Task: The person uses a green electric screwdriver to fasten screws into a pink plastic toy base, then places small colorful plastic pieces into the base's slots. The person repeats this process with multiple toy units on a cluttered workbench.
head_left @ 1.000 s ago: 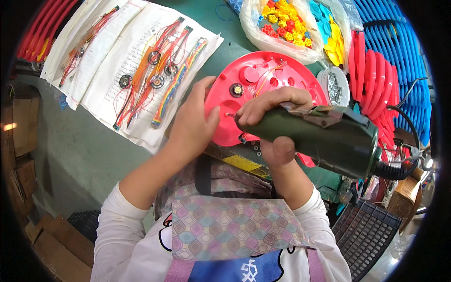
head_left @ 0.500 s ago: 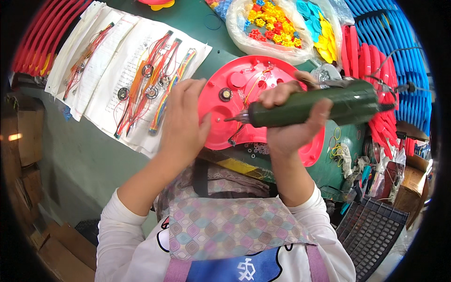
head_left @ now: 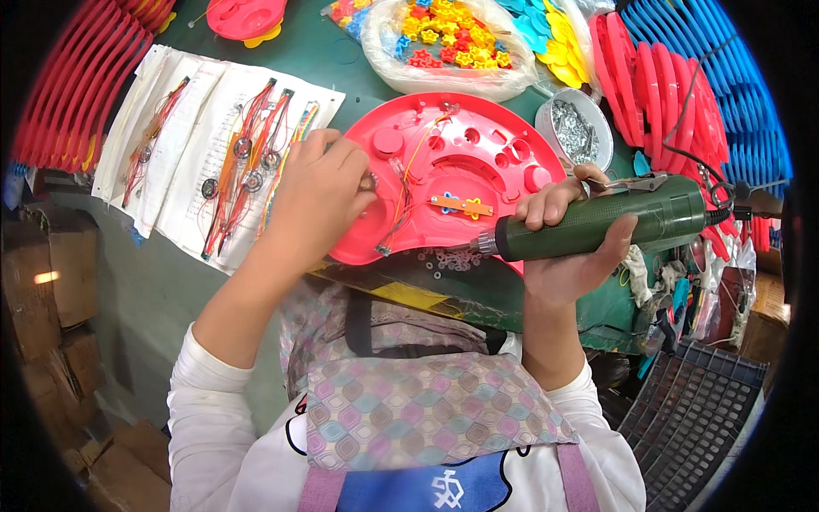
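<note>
A pink plastic shell (head_left: 409, 119) lies on the table in front of me, with thin wires (head_left: 405, 192) across its inside. At its left part, my left hand (head_left: 320, 192) bends its fingers down onto a small round speaker (head_left: 368, 182), mostly hidden beneath them. My right hand (head_left: 576, 239) is wrapped round a green electric screwdriver (head_left: 631, 218). The tool lies almost level, its bit pointing left over the shell's near edge. An orange strip (head_left: 461, 205) with blue and yellow star-shaped pieces under it sits inside the shell.
Wired speaker sets (head_left: 243, 171) lie on paper sheets (head_left: 192, 111) to the left. Small washers (head_left: 452, 259) are scattered near the table edge. A metal bowl of screws (head_left: 573, 128) and a bag of coloured stars (head_left: 452, 43) stand beyond. Pink and blue parts (head_left: 717, 85) are stacked right.
My left hand has moved onto the speaker, covering it. The screwdriver has swung right and lower, away from the speaker. The whole view has shifted a little.
</note>
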Available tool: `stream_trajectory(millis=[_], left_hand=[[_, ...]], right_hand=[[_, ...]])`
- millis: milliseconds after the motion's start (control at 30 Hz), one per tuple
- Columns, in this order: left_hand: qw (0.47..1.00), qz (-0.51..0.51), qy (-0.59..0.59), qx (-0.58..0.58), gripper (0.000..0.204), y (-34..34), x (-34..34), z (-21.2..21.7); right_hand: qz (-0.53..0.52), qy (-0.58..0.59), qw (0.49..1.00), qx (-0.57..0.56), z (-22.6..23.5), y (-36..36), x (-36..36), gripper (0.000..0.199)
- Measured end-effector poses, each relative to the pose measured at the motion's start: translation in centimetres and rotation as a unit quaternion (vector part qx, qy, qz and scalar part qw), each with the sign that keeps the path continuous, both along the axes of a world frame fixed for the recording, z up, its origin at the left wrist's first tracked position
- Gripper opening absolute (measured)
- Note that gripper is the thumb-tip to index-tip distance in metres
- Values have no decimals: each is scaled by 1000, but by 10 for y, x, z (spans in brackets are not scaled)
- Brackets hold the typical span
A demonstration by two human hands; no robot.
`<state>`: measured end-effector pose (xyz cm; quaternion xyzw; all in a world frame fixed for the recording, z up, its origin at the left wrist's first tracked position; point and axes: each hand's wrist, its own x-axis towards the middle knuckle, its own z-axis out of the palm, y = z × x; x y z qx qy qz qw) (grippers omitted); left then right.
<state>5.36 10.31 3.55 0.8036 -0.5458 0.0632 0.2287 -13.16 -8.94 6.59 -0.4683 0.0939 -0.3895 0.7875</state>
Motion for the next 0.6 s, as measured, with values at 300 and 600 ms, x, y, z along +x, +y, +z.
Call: stream_trajectory(millis=[300,600], left_hand=[[976,-118,144,-115,23,-61,-27,38],[962,-135,238,-10,21,-179,-24,-2]], right_hand=[[-23,-44,996,80,-12,-33,-30,67],[-45,-37,997,49,-13,-48,-66,75]])
